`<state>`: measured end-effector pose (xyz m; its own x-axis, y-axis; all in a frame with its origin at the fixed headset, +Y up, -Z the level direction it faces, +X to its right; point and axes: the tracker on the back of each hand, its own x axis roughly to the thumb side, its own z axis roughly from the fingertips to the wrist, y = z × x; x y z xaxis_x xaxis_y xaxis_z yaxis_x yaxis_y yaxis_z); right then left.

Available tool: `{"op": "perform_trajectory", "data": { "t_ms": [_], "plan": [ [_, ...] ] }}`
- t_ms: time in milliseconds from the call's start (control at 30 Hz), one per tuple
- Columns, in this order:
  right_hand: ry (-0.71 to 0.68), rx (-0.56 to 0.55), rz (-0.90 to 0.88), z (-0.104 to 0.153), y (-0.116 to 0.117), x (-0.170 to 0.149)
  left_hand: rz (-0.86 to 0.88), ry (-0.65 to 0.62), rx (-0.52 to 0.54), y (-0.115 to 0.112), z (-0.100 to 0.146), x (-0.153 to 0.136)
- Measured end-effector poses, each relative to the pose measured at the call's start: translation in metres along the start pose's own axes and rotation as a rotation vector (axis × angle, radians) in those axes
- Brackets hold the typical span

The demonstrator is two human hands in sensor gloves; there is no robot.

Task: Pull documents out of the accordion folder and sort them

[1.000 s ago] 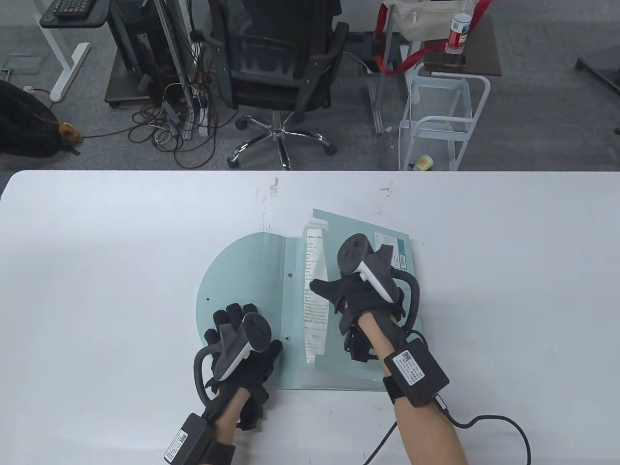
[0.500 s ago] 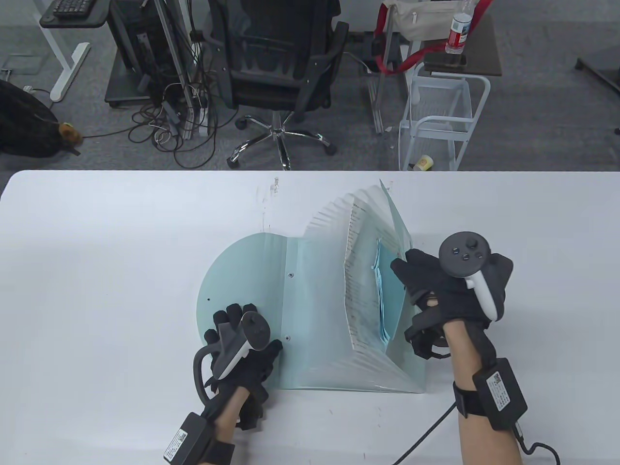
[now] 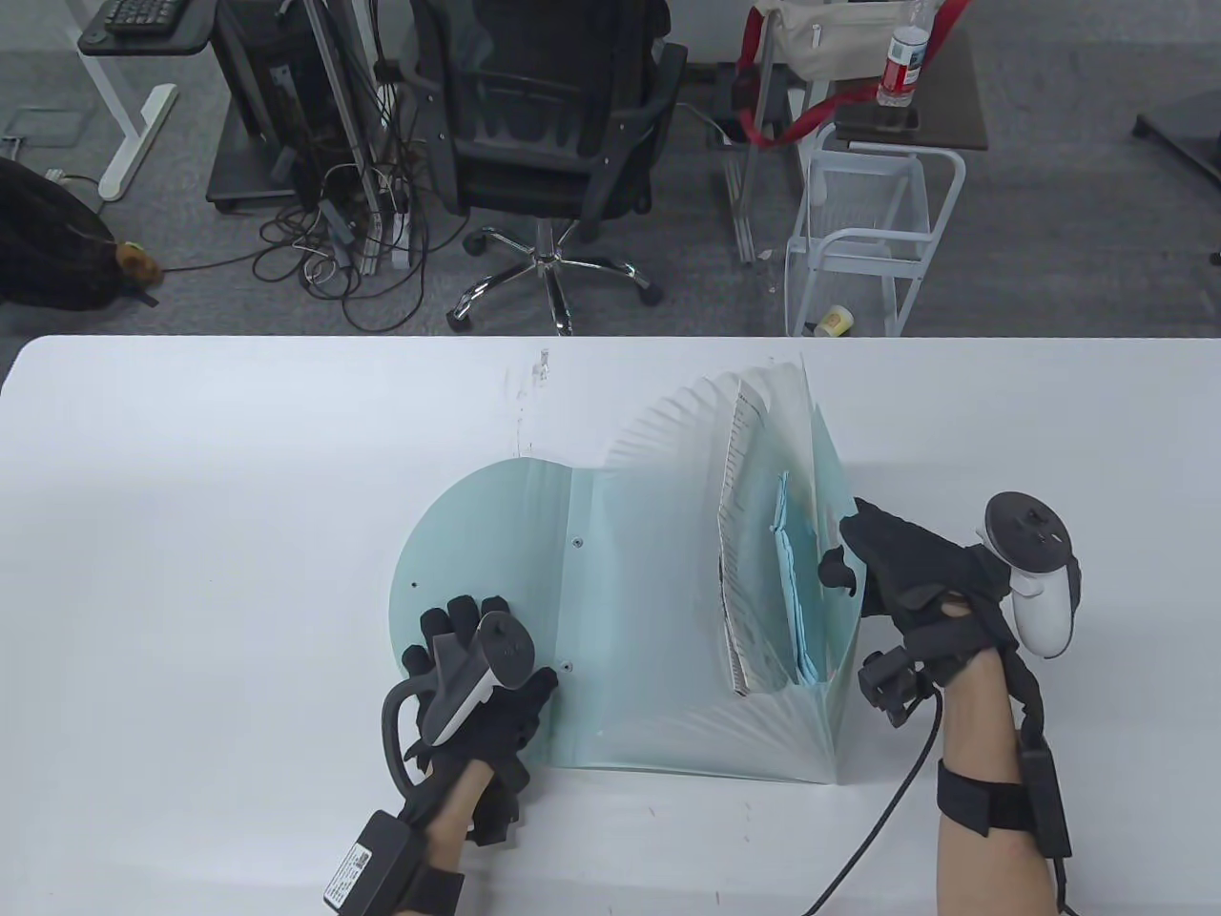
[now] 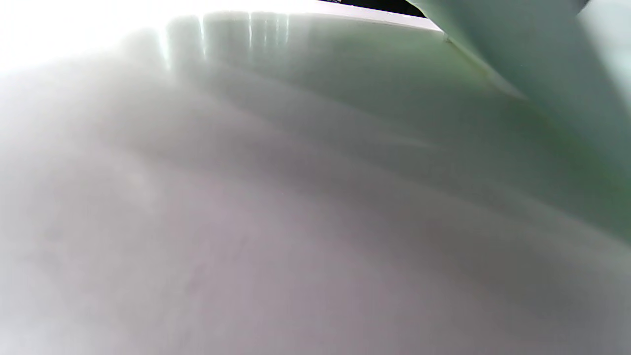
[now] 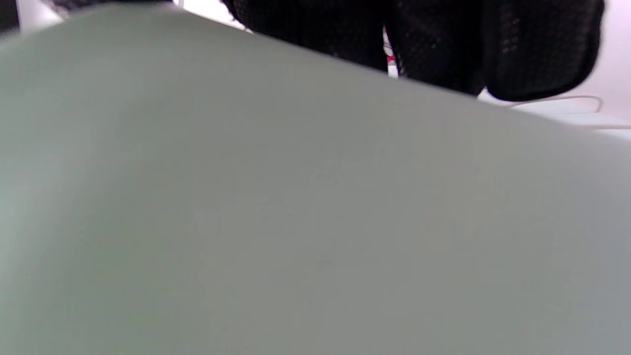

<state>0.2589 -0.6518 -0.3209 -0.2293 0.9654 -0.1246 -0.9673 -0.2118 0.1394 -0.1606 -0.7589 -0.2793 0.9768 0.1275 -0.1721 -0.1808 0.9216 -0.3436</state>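
A pale green accordion folder (image 3: 649, 592) lies fanned open on the white table (image 3: 191, 496). Its round flap (image 3: 486, 544) lies flat to the left. My left hand (image 3: 467, 658) rests flat on the flap's near part. My right hand (image 3: 878, 563) grips the folder's front wall (image 3: 828, 496) and holds it upright at the right. A printed white sheet (image 3: 733, 534) and blue papers (image 3: 792, 592) stand in the pockets. The right wrist view shows the wall (image 5: 296, 197) close up with my gloved fingers (image 5: 443, 44) over its top edge. The left wrist view is a blur of green plastic (image 4: 443, 98).
The table's far edge runs across the middle of the table view. Beyond it stand a black office chair (image 3: 544, 124), a white wire cart (image 3: 868, 229) and a tangle of cables (image 3: 343, 239). A cable (image 3: 887, 811) trails from my right wrist over the near table.
My right hand pulled the folder's front wall up and to the right, fanning the pockets open and standing the papers up. My left hand stayed on the flap.
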Motion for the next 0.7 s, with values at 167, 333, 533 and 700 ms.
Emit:
{"op": "perform_trajectory", "data": {
  "t_ms": [167,333,533,700],
  "plan": [
    [-0.053,-0.048,-0.099,0.005,-0.004,-0.011,0.036,-0.04,0.05,0.014,0.009,0.005],
    [-0.067,-0.09,-0.122,0.008,-0.006,-0.013,0.052,-0.085,0.119,0.034,0.024,0.02],
    [-0.074,-0.091,-0.084,0.007,0.003,-0.008,0.17,-0.358,0.307,0.079,0.064,0.052],
    [-0.075,-0.085,-0.042,0.006,0.012,-0.004,0.254,-0.587,0.356,0.116,0.103,0.083]
  ]
}}
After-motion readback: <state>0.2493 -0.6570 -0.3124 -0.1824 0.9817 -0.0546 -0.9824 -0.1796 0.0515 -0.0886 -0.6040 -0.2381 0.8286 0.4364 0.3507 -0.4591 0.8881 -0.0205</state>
